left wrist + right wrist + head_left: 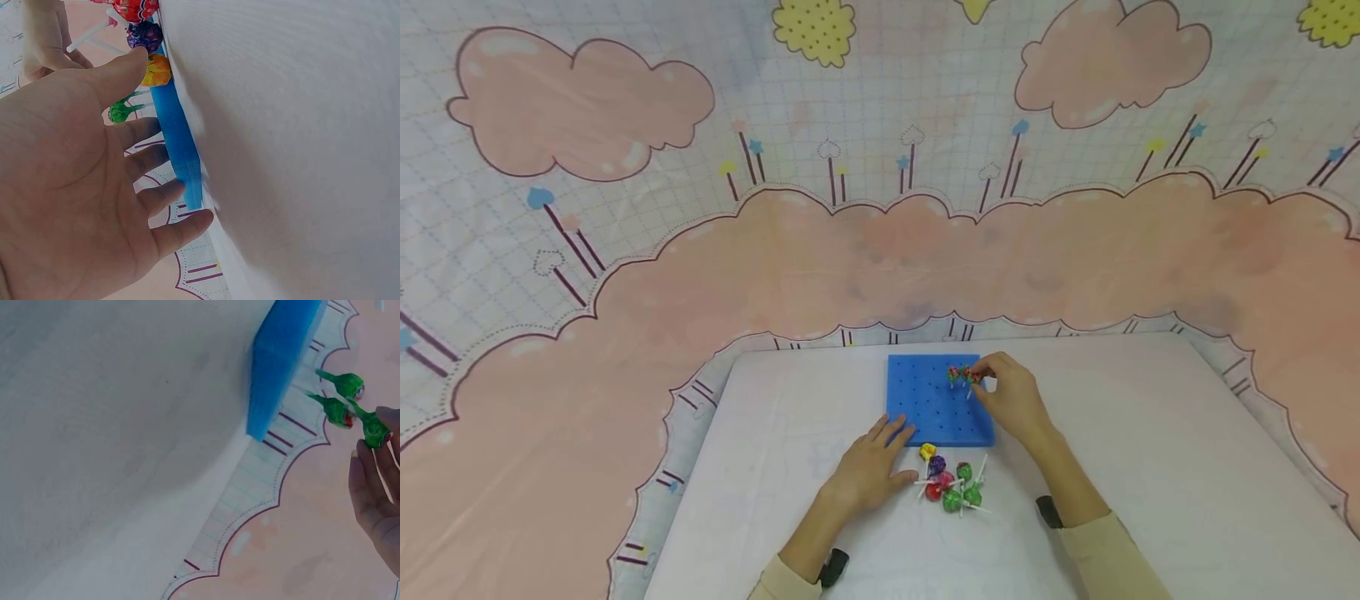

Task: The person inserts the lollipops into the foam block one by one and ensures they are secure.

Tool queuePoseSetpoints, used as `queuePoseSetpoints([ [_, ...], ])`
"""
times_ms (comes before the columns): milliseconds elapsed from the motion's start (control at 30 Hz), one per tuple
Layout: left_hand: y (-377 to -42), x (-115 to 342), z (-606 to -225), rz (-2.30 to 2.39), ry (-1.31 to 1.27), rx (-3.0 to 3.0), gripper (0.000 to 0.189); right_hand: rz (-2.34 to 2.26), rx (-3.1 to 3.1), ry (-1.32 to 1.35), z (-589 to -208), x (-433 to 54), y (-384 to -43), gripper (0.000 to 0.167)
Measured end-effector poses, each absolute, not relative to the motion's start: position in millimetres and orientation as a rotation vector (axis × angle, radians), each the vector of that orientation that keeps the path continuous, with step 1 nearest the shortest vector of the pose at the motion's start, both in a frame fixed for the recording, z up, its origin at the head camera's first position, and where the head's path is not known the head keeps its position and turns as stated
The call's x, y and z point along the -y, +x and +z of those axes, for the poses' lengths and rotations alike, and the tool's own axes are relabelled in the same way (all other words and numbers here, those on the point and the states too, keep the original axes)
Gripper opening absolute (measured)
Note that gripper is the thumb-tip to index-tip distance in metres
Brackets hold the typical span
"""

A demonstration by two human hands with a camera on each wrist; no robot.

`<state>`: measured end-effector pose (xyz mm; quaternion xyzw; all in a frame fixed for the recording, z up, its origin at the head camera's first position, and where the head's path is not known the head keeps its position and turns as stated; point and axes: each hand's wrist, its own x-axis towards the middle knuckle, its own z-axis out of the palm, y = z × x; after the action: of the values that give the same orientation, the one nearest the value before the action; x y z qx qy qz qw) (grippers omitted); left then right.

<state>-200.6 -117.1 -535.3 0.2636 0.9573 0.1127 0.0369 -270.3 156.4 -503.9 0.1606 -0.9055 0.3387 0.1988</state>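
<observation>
On the table is a blue board (921, 392) with rows of small holes. My right hand (1017, 402) pinches a lollipop (376, 431) in a green and red wrapper by its head, over the board's far right part. Beside it, two similar lollipops (953, 374) stand upright in the board, sticks down. My left hand (865, 473) lies with fingers outstretched, its fingertips on the board's near left corner. Close to its thumb is a loose pile of lollipops, among them a yellow one (928, 451), a purple one (144, 36), a red one (933, 492) and several green ones (952, 500).
The white table (790, 425) extends on both sides of the board. Behind and around it hangs a cloth (880, 258) printed with pink clouds. Dark wrist straps (833, 568) sit near both sleeves. White lollipop sticks (981, 467) point in various directions from the pile.
</observation>
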Motion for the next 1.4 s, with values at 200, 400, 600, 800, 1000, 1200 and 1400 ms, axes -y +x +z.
queuePoseSetpoints([
  [200,-200.6,116.1,-536.3,0.327,0.796,-2.938,0.073,0.983,2.556,0.432,-507.9,-155.9,-273.7,0.024],
  [400,-204.1,117.3,-545.4,0.319,0.810,-2.963,0.075,0.968,2.557,0.428,-511.5,-156.1,-276.6,0.024],
  [600,-204.4,116.6,-546.8,0.309,0.797,-2.958,0.075,0.961,2.546,0.427,-513.2,-155.6,-279.4,0.025],
  [800,-203.9,116.5,-544.7,0.323,0.795,-2.955,0.075,0.963,2.556,0.420,-515.4,-154.6,-282.3,0.023],
  [1000,-203.5,116.1,-544.3,0.316,0.788,-2.955,0.075,0.977,2.601,0.399,-517.6,-153.1,-282.6,0.021],
  [1200,-202.4,116.1,-537.5,0.317,0.787,-2.936,0.075,0.965,2.621,0.396,-518.7,-152.8,-281.1,0.021],
  [1400,-201.9,117.4,-534.7,0.316,0.793,-2.926,0.073,0.931,2.641,0.381,-516.9,-151.3,-279.1,0.021],
])
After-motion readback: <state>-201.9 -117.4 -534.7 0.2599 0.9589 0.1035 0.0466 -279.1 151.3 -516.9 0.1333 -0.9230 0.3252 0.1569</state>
